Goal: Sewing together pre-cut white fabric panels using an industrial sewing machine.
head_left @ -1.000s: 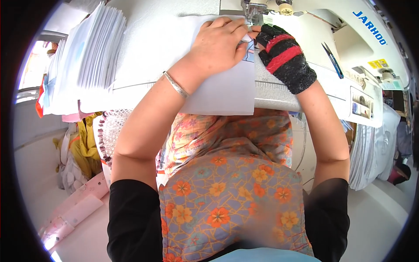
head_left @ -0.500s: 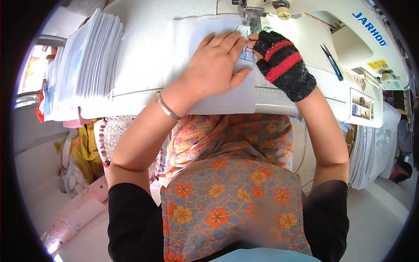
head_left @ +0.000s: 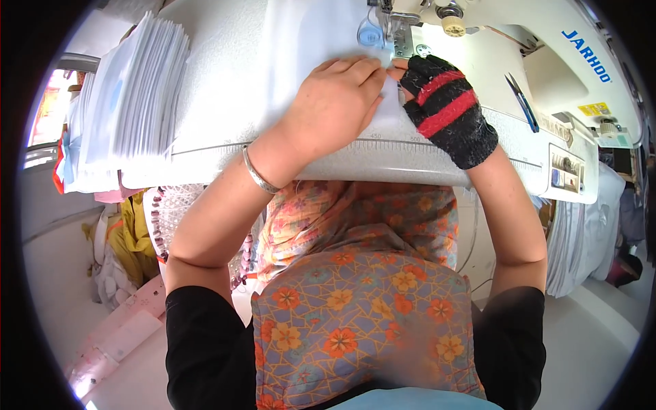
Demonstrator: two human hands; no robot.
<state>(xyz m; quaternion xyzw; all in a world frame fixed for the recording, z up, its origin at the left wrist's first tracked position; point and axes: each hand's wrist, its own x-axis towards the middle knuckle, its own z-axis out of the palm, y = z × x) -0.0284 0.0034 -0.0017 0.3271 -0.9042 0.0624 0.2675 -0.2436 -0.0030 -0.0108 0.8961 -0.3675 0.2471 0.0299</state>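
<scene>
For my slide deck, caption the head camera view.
Left hand and gloved right hand press white fabric flat at a sewing machine.

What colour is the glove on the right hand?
Black with red stripes; the glove on the right hand shows best in the head view.

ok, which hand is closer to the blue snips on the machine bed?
Right. The gloved right hand lies just left of the snips, apart from them. The bare left hand presses the white fabric farther left, beyond the right hand.
</scene>
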